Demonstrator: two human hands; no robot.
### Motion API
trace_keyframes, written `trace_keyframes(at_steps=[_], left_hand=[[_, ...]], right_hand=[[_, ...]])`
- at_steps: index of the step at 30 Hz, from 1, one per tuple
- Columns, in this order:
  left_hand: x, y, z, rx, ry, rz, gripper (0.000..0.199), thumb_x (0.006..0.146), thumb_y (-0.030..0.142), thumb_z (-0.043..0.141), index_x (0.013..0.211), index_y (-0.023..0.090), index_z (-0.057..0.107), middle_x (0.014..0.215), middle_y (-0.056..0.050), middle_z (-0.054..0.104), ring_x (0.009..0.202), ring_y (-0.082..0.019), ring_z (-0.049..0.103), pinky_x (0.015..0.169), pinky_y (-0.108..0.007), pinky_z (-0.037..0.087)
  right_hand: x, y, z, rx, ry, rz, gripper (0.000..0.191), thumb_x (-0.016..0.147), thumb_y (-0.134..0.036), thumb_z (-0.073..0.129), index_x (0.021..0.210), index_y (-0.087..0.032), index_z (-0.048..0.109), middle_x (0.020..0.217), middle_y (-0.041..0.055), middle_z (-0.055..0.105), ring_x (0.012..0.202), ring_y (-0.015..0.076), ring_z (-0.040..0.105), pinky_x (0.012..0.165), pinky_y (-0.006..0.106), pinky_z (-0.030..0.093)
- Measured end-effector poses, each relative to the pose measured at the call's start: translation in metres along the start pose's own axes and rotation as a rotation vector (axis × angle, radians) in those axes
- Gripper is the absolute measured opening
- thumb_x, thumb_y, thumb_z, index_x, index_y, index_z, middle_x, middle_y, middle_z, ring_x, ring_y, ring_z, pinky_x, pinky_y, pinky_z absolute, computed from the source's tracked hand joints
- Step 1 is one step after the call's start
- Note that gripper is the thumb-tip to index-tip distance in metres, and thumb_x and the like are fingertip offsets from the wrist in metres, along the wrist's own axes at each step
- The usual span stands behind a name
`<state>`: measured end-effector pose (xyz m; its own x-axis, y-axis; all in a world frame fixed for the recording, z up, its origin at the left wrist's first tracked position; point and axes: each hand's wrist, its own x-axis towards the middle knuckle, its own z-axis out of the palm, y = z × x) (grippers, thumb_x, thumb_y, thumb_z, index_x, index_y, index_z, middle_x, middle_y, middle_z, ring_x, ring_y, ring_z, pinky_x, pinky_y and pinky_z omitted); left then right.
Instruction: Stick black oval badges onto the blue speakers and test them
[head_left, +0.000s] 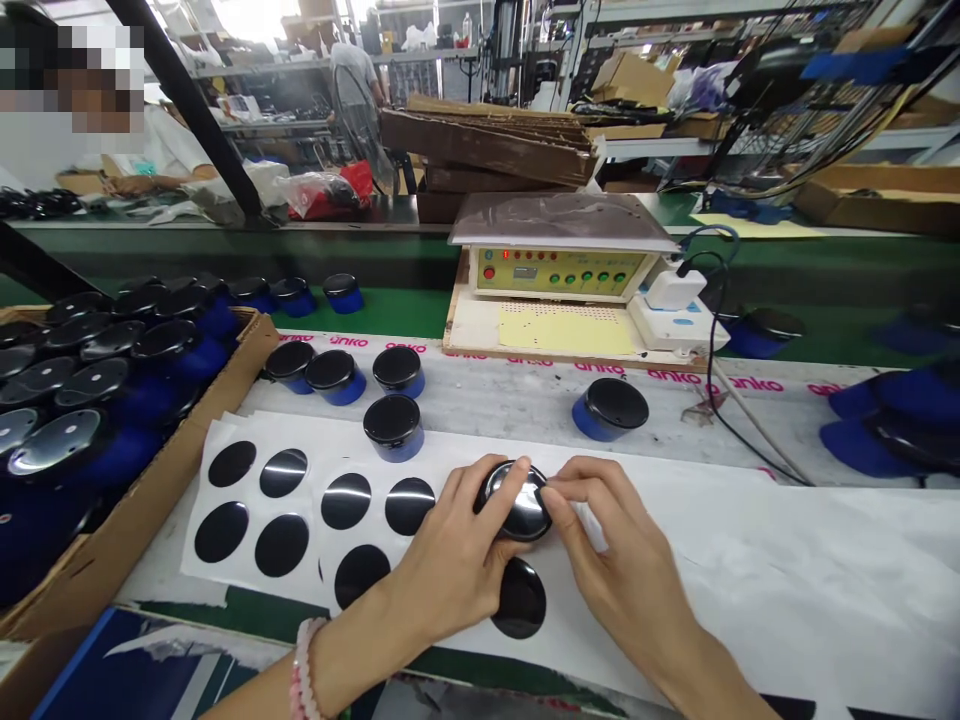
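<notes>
My left hand (450,565) is closed around a small round case with a glossy black top (529,512), its index finger lying across the top. At the right rim of this case, my right hand (626,565) pinches thumb and fingertips together; a dark edge shows there, but what they grip is too small to tell. Beneath my hands lie white sheets (255,415) bearing round black stickers (282,545). One black sticker (519,598) shows just below the held case. Several blue cases with black tops (394,425) stand beyond the sheets.
At left, a cardboard box (142,520) is packed with similar cases. A control box with green buttons (559,272) stands at the back, beside a white plug (675,290) and a black cable (716,385). More blue cases (885,425) sit at right. A person (161,145) is across the bench.
</notes>
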<state>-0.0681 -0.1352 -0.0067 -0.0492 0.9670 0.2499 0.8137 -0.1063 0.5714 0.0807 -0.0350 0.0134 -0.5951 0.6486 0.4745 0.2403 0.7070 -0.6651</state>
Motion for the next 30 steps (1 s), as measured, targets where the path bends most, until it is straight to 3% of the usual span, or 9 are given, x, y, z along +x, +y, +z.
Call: trace_keyframes(at_steps=[3, 6, 9, 11, 16, 21, 25, 29, 30], left_hand=[[-0.003, 0.007, -0.002, 0.06, -0.06, 0.022, 0.078, 0.081, 0.002, 0.046, 0.146, 0.038, 0.021, 0.142, -0.012, 0.028, 0.12, -0.031, 0.042, 0.092, -0.048, 0.049], [0.012, 0.01, -0.016, 0.095, -0.134, 0.016, 0.08, 0.079, -0.001, 0.047, 0.143, 0.043, 0.026, 0.143, -0.01, 0.024, 0.125, -0.034, 0.039, 0.092, -0.049, 0.049], [0.063, -0.005, -0.048, 0.158, -0.08, -0.127, 0.062, 0.087, 0.014, 0.052, 0.142, 0.038, 0.033, 0.141, -0.011, 0.03, 0.126, -0.035, 0.043, 0.097, -0.05, 0.045], [0.105, -0.024, -0.075, 0.22, 0.022, -0.284, 0.052, 0.09, 0.024, 0.053, 0.14, 0.029, 0.039, 0.136, -0.011, 0.038, 0.117, -0.032, 0.054, 0.099, -0.049, 0.043], [0.166, -0.065, -0.115, 0.328, 0.152, -0.407, 0.042, 0.093, 0.037, 0.051, 0.126, 0.012, 0.05, 0.128, -0.01, 0.05, 0.105, -0.021, 0.058, 0.092, -0.042, 0.048], [0.152, -0.073, -0.122, 0.427, 0.091, -0.523, 0.037, 0.091, 0.035, 0.055, 0.121, 0.015, 0.053, 0.123, -0.009, 0.055, 0.104, -0.022, 0.059, 0.089, -0.044, 0.049], [0.115, -0.051, -0.117, 0.46, -0.001, -0.535, 0.032, 0.076, 0.028, 0.071, 0.104, 0.016, 0.061, 0.101, -0.01, 0.064, 0.099, -0.03, 0.06, 0.087, -0.046, 0.048], [0.068, -0.008, -0.07, 0.439, 0.139, -0.392, 0.038, 0.084, 0.03, 0.062, 0.12, 0.022, 0.051, 0.123, -0.009, 0.053, 0.115, -0.027, 0.049, 0.102, -0.043, 0.038], [0.058, 0.0, -0.054, 0.329, 0.24, -0.256, 0.041, 0.084, 0.031, 0.062, 0.122, 0.023, 0.049, 0.125, -0.009, 0.051, 0.117, -0.026, 0.048, 0.103, -0.041, 0.038]], right_hand=[[-0.012, -0.001, -0.026, -0.041, 0.057, 0.002, 0.015, 0.092, -0.016, 0.049, 0.103, -0.024, 0.055, 0.099, 0.0052, 0.054, 0.089, 0.0176, 0.056, 0.074, 0.028, 0.047], [-0.025, -0.006, -0.035, 0.108, -0.199, -0.045, 0.017, 0.09, -0.017, 0.052, 0.105, -0.026, 0.052, 0.093, 0.0026, 0.058, 0.082, 0.0167, 0.058, 0.071, 0.026, 0.05], [-0.028, -0.017, -0.025, 0.063, -0.604, -0.186, 0.027, 0.087, -0.015, 0.057, 0.112, -0.025, 0.051, 0.104, 0.0035, 0.063, 0.094, 0.0201, 0.061, 0.081, 0.031, 0.052], [-0.023, -0.025, -0.017, -0.048, -0.763, -0.235, 0.033, 0.085, -0.01, 0.058, 0.115, -0.022, 0.052, 0.114, 0.0059, 0.062, 0.101, 0.0233, 0.06, 0.086, 0.035, 0.051], [-0.013, -0.031, -0.009, -0.174, -0.823, -0.216, 0.034, 0.074, -0.001, 0.06, 0.099, -0.024, 0.058, 0.11, 0.0049, 0.061, 0.093, 0.0234, 0.06, 0.075, 0.033, 0.052], [-0.017, -0.011, 0.009, -0.159, -0.842, -0.227, 0.044, 0.064, 0.002, 0.065, 0.1, -0.02, 0.056, 0.109, 0.0048, 0.06, 0.081, 0.0207, 0.059, 0.066, 0.03, 0.05], [-0.013, -0.007, 0.016, -0.138, -0.986, -0.167, 0.043, 0.068, -0.003, 0.065, 0.107, -0.017, 0.056, 0.113, 0.0076, 0.056, 0.089, 0.0225, 0.058, 0.073, 0.032, 0.051], [-0.008, -0.012, 0.013, -0.126, -1.028, -0.113, 0.047, 0.07, -0.002, 0.062, 0.115, -0.016, 0.055, 0.118, 0.0097, 0.054, 0.099, 0.0254, 0.057, 0.079, 0.034, 0.05], [-0.007, -0.013, 0.012, -0.124, -1.029, -0.108, 0.049, 0.069, -0.002, 0.063, 0.116, -0.016, 0.054, 0.119, 0.0103, 0.054, 0.101, 0.0261, 0.057, 0.08, 0.034, 0.05]])
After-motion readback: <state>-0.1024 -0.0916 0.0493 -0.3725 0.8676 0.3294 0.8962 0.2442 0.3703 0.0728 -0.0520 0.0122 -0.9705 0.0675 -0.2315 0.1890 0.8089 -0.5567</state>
